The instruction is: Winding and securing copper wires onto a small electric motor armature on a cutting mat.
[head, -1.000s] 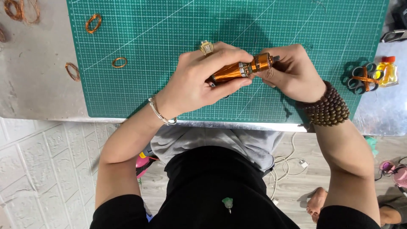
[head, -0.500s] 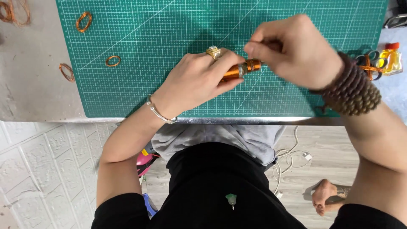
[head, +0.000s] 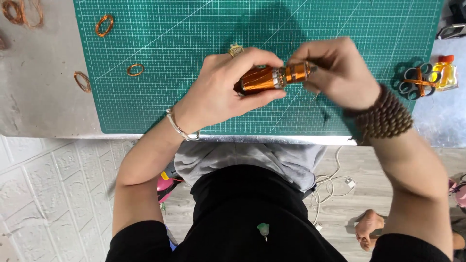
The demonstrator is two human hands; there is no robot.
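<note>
My left hand (head: 225, 92) grips a shiny orange-copper cylinder (head: 266, 78) with a silver band, held level above the green cutting mat (head: 184, 43). A ring sits on one finger and a thin bracelet on that wrist. My right hand (head: 337, 73) pinches the narrower right end of the cylinder with its fingertips. A brown bead bracelet (head: 383, 116) wraps my right wrist. Both hands hover over the mat's near middle.
Small copper wire loops (head: 104, 24) (head: 135, 69) (head: 82, 81) lie at the mat's left side, with more coils (head: 22, 12) at the far left. Scissors (head: 412, 82) and a small yellow bottle (head: 444, 72) lie right of the mat. The table's front edge (head: 272, 139) runs below my hands.
My right hand rose up and away from the cylinder's end half a second ago, and is now back down at that end. My left hand kept its hold.
</note>
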